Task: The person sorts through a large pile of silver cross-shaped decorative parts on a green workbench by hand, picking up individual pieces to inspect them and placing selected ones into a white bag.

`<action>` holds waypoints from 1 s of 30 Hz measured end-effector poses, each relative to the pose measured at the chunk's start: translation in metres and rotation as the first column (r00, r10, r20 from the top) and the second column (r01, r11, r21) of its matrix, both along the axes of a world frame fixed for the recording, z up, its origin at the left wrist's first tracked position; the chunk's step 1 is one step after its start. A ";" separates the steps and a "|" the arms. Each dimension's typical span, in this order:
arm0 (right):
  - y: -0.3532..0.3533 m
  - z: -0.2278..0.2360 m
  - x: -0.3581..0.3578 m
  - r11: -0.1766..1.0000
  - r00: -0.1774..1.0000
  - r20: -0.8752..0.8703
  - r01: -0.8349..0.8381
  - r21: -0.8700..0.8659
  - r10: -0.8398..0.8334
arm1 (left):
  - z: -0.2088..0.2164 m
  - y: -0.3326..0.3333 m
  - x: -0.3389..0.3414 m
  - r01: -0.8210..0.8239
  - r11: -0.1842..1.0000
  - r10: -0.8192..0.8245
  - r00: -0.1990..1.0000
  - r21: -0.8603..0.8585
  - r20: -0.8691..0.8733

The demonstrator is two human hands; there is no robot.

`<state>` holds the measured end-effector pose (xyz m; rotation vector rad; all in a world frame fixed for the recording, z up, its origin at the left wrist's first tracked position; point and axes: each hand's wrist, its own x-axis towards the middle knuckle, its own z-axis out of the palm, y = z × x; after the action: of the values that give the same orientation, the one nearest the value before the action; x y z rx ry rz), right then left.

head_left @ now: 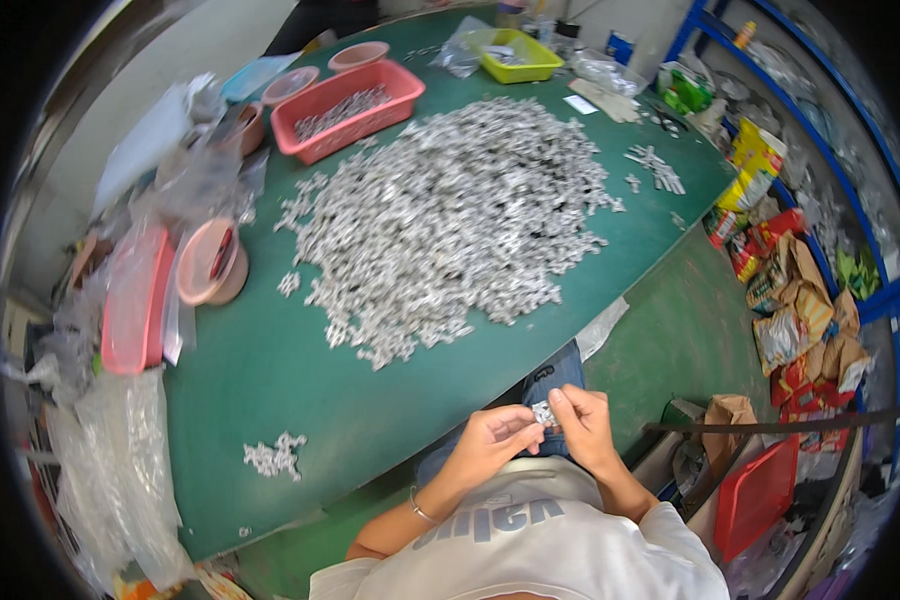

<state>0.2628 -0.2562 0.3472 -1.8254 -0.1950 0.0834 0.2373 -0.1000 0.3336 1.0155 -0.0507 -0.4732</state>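
Observation:
Close to my body, past the table's near edge, my left hand [497, 437] and my right hand [582, 422] pinch one small silvery metal part [543, 413] between them. Fingers of both hands are closed on it, hiding some of its outline. Beyond them on the green table [370, 420] lies a broad heap of similar silvery metal parts [460, 210]. A small separate cluster of such parts [276, 456] rests at the table's near left.
A red tub [400, 85] with more parts stands at the far left, a yellow-green basket [540, 68] at the far edge. A pink bowl [202, 285] and plastic bags [120, 450] line the left side. Blue shelving [770, 70] and packets [785, 330] are at right.

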 end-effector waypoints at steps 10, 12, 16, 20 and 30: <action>-0.146 0.040 0.089 0.902 0.925 0.113 0.319 0.290 -0.363 | 0.070 -0.157 0.127 0.204 0.976 -0.212 0.972 0.079 0.106; -0.187 0.061 0.112 0.869 0.918 0.125 0.303 0.392 -0.377 | 0.090 -0.199 0.151 0.240 0.970 -0.244 0.963 0.051 0.117; -0.267 0.105 0.134 0.829 0.876 0.199 0.310 0.466 -0.440 | 0.136 -0.281 0.188 0.339 0.940 -0.338 0.920 0.031 0.198; -0.345 0.168 0.132 0.822 0.834 0.206 0.406 0.400 -0.512 | 0.194 -0.360 0.207 0.494 0.870 -0.483 0.850 0.000 0.212; -0.515 0.288 0.107 0.734 0.673 0.291 0.630 0.255 -0.679 | 0.278 -0.553 0.220 0.724 0.657 -0.674 0.689 -0.211 0.266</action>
<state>0.3695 -0.7715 0.6356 -1.6594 0.2109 -0.7807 0.4570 -0.6534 0.6114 0.6936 -0.6792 -1.0632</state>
